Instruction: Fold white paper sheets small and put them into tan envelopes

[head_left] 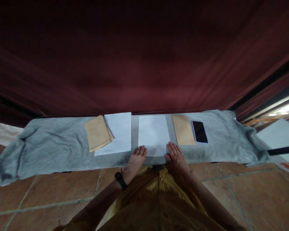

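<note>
A white sheet of paper (153, 133) lies flat in front of me on a grey cloth. At its near left corner rests my left hand (137, 158), palm down with the fingers stretched out. My right hand (175, 156) lies flat at the near right corner, its fingers extended along the paper's edge. Left of this sheet is more white paper (121, 131), partly covered by several brown envelopes (98, 133). Another brown envelope (183, 130) lies right of the middle sheet, and beside it is a phone (199, 132) with a dark screen.
The grey cloth (55, 141) covers a long narrow surface and hangs over both ends. Behind it rises a dark red fabric wall (135, 70). Tiled floor (69, 186) shows below. A white panel (280, 136) and a dark bar stand at the right.
</note>
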`<state>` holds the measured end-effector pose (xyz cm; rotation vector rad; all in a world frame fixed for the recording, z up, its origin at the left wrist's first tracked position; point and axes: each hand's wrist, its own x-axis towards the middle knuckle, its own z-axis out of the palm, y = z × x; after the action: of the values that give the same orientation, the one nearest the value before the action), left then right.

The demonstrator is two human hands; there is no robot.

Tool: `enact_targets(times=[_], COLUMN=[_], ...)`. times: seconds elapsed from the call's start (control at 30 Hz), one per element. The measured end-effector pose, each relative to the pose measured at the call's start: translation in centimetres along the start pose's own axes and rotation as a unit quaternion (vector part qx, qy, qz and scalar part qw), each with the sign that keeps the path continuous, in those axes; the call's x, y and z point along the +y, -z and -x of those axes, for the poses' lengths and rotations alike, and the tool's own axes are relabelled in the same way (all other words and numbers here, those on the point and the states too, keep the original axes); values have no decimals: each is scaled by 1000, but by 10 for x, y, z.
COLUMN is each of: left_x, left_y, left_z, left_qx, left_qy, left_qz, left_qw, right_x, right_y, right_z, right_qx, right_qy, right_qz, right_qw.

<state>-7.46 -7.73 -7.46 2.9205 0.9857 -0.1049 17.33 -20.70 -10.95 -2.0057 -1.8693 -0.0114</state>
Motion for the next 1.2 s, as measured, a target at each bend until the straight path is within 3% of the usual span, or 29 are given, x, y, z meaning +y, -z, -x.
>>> enact_targets(times=[0.2,0.37,0.53,0.67,0.83,0.9,1.07,1.2], left_x=[-14,-16,-17,-24,-33,-32,-27,-27], left_y=[18,34,47,34,5,-1,-3,-1], left_z=[8,16,25,22,-6,-19,-44,-53], left_qx=[80,125,133,149,213,228,228,229], left_qy=[16,12,-11,39,175,201,259,288], left_qz=[105,209,309,377,508,522,464,435], left_qw=[991,970,942,913,816,797,816,822], right_x=[22,28,29,25,13,9,5,2], right_y=[6,14,15,17,22,24,21,10], right_z=[2,-5,-26,-41,-54,-61,-82,-89], right_qx=[18,-7,47,51,86,90,75,41], right_qy=[14,1,-56,-87,-140,-163,-192,-233], right_qz=[-117,-187,-248,-292,-324,-328,-307,-214], right_qw=[993,982,966,951,932,926,929,948])
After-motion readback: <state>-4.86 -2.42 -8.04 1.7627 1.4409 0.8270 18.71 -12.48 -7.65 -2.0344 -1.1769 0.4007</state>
